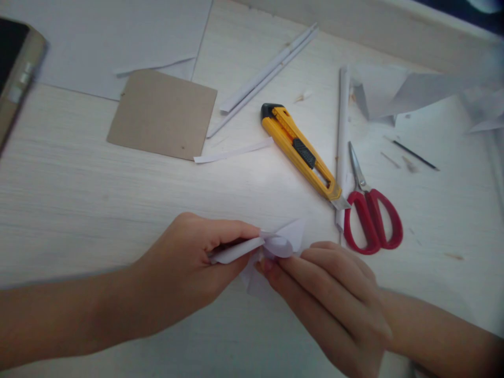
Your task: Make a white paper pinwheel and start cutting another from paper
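Observation:
Between my two hands, low in the middle of the head view, is a folded white paper piece with a curled loop and pointed flaps. My left hand is closed on its flat folded end, pinching it between thumb and fingers. From the right, my right hand pinches the curled part near the paper's middle; its fingertips are partly hidden behind the paper. Beyond the hands lie a yellow utility knife with its blade tip out and red-handled scissors, neither touched.
A brown cardboard piece overlaps a large white sheet. Rolled paper sticks and a paper strip lie behind. Another paper roll runs beside the scissors. Crumpled paper, a thin black stick and a phone-like device lie around.

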Demonstrator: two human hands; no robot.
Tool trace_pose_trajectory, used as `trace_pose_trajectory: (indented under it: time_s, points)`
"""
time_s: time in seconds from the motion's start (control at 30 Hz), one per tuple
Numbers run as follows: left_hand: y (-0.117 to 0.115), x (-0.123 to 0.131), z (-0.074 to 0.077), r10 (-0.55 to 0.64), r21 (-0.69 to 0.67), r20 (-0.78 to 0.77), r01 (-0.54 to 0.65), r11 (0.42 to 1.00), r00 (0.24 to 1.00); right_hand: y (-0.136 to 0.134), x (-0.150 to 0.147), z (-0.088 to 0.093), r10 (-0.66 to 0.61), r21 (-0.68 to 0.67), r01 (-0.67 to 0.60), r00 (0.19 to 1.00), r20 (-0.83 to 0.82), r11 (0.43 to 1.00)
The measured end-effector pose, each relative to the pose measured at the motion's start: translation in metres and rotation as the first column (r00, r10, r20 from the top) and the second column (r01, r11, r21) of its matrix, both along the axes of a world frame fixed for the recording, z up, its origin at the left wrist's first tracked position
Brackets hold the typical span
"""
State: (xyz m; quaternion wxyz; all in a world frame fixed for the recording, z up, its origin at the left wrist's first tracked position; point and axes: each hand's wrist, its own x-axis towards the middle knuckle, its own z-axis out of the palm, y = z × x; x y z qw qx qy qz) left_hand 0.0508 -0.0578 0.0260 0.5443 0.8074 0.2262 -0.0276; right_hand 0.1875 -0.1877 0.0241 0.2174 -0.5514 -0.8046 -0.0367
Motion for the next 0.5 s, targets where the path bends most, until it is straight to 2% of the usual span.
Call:
trace_pose_trajectory:
  time_s: [0.1,0.2,0.37,0.5]
  points:
    - [0.0023,0.0012,0.0011,-0.038,0.009,-0.041,0.038,0.999,0.998,0.0048,0.002,-0.0025,0.035,0.073,-0.026,0.991,-0.13,0.997]
    - [0.0036,0.0021,0.0011,-0.07,0.011,-0.048,0.07,0.997,0.996,0.0066,0.0022,-0.0024,0.032,0.065,-0.024,0.99,-0.134,0.998]
    - [0.003,0.0008,0.0003,-0.052,-0.004,-0.021,0.052,0.999,0.998,0.0051,0.0021,-0.002,0.021,0.082,-0.01,0.992,-0.127,0.997]
    - [-0.0004,-0.0011,-0.001,-0.013,0.004,0.013,0.013,1.0,1.0,0.0043,0.0052,-0.0027,0.058,0.07,-0.05,0.992,-0.114,0.996]
